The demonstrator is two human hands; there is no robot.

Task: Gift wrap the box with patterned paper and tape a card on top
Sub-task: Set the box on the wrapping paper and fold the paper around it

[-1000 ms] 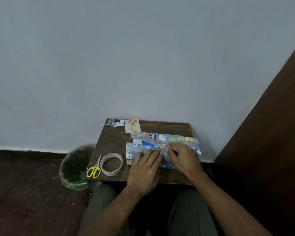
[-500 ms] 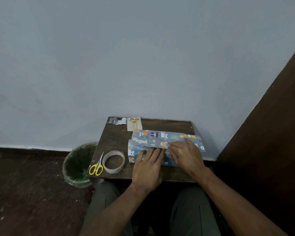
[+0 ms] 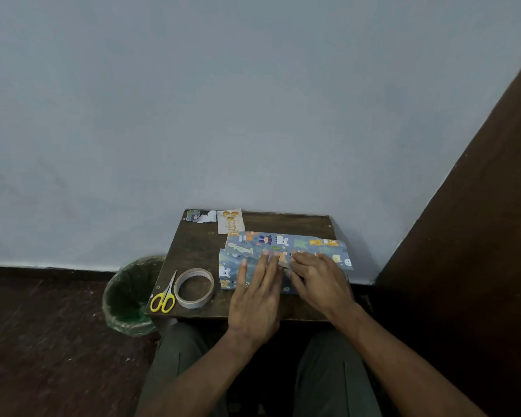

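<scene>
The box is fully concealed beneath the patterned paper point(image 3: 286, 246) and both hands; its outline cannot be confirmed. The left hand point(image 3: 257, 299) and right hand point(image 3: 319, 281) cover the paper's near centre, hiding the overlapping edges there. Print on the card point(image 3: 230, 221) is too small to read, and the forearms run off the bottom edge.
</scene>
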